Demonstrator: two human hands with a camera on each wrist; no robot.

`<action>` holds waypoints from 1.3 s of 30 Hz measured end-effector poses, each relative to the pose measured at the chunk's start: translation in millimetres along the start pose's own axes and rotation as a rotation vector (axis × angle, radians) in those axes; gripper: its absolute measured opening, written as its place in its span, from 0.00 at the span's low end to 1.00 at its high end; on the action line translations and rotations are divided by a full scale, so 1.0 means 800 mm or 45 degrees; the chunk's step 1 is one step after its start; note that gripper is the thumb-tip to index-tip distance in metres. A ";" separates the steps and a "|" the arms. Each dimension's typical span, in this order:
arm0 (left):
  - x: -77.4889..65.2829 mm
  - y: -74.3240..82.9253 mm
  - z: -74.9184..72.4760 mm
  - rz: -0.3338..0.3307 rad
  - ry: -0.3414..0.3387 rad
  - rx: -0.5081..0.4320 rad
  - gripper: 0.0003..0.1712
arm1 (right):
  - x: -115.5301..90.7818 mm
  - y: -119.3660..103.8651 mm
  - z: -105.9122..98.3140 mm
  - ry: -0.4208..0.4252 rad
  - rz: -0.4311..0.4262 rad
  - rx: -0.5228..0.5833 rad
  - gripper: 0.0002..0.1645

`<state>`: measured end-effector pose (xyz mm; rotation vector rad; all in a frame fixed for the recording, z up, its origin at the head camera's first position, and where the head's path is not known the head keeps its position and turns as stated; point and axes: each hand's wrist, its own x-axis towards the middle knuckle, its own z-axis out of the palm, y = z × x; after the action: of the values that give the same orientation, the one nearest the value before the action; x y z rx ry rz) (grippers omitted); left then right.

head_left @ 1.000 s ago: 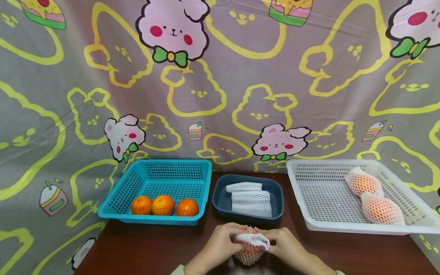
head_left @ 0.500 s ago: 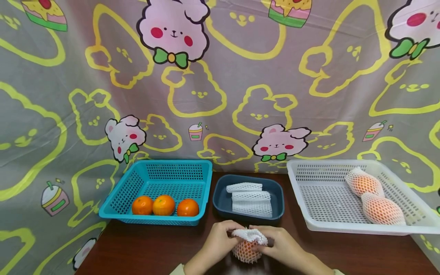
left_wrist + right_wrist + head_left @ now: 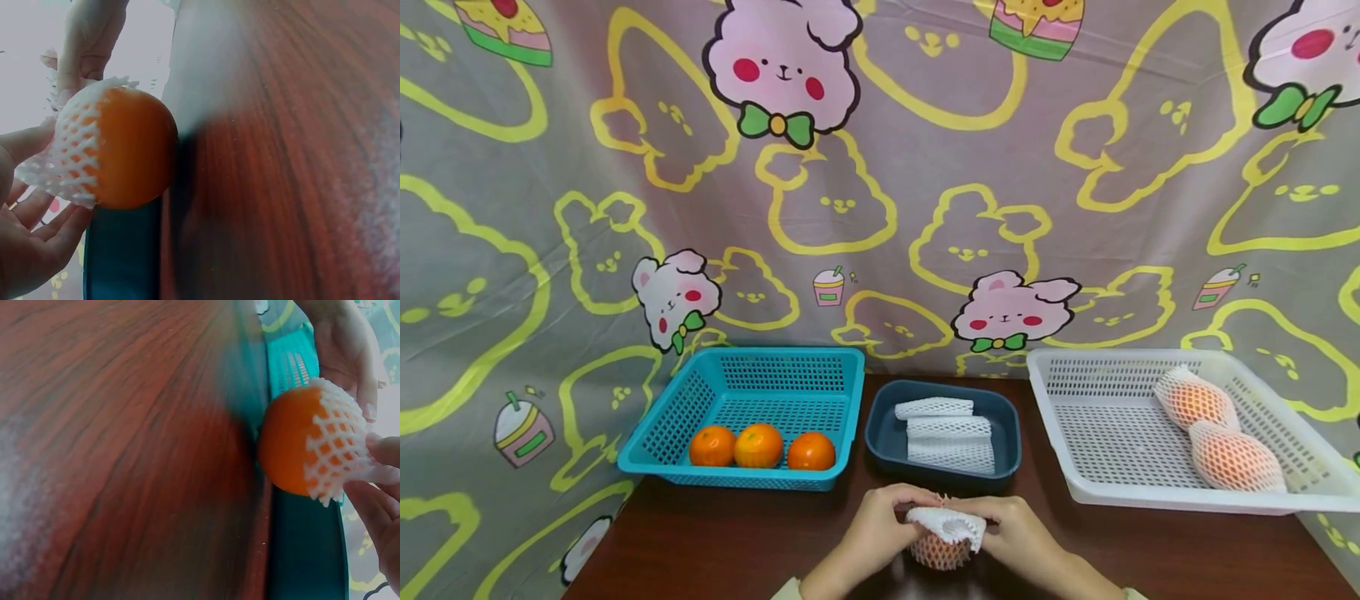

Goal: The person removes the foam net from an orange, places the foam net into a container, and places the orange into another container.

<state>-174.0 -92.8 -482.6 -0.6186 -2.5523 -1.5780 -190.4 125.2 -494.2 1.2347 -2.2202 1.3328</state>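
Low over the table, a white foam fruit net (image 3: 947, 523) is partly on an orange (image 3: 140, 150). Netting covers the orange's upper part, and its lower part shows bare in both wrist views. The net's upper edge is bunched and folded over. From the left, my left hand (image 3: 878, 527) pinches this edge between thumb and fingers. My right hand (image 3: 1021, 533) pinches the opposite side, its fingertips (image 3: 375, 440) on the netting. In the left wrist view, several left fingers lie under the net's rim. Whether the orange touches the table is hard to tell.
A teal basket (image 3: 658, 454) with three oranges (image 3: 758, 446) stands back left. Behind my hands is a dark blue tray (image 3: 887, 458) with flat foam nets (image 3: 950, 442). At right, a white basket (image 3: 1075, 483) holds two netted oranges (image 3: 1236, 457). A patterned cloth (image 3: 865, 208) hangs behind.
Both hands stay around the orange with small finger shifts. The net's white top edge has been spread and folded differently. Baskets and tray have not moved.
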 end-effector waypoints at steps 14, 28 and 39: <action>-0.013 -0.001 -0.010 -0.046 -0.253 0.103 0.39 | 0.001 -0.004 0.000 0.045 0.018 -0.021 0.10; -0.011 -0.011 -0.011 -0.148 -0.340 0.099 0.39 | 0.033 -0.005 -0.028 0.142 0.192 -0.129 0.13; -0.012 -0.010 -0.013 -0.030 -0.380 0.194 0.37 | 0.085 0.002 -0.070 0.185 0.200 -0.369 0.21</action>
<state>-170.0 -107.9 -487.0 -0.8674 -2.8673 -1.3700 -242.9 135.9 -424.1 0.8503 -2.3414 1.0646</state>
